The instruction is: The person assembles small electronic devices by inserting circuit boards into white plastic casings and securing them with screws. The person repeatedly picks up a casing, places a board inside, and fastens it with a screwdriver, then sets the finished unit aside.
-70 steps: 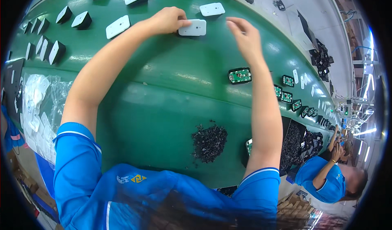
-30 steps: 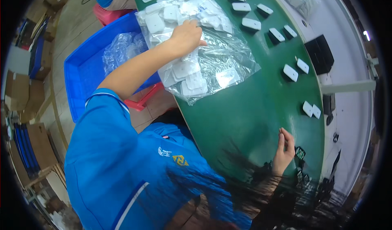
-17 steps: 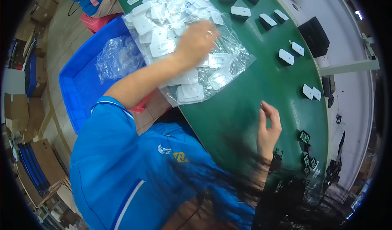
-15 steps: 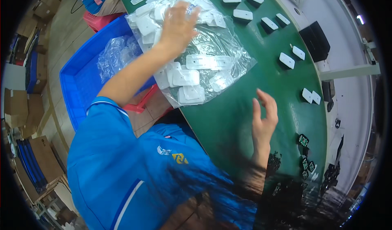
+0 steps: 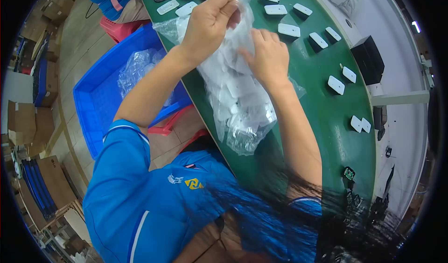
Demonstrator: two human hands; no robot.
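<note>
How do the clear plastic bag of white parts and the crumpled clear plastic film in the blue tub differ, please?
The clear plastic bag is held by the left hand, the right hand against it; the crumpled clear film lies untouched in the blue tub. The bag bulges with white parts; the film shows none plainly. Both are see-through.

Your clear plastic bag (image 5: 238, 104) looks crinkled and glossy, the white, rounded rectangular plastic covers (image 5: 289, 30) at right smooth. Your green tabletop (image 5: 332, 118) is smooth and shiny, the blue plastic tub (image 5: 100, 106) at left glossy, your blue shirt (image 5: 135, 183) matt cloth.
</note>
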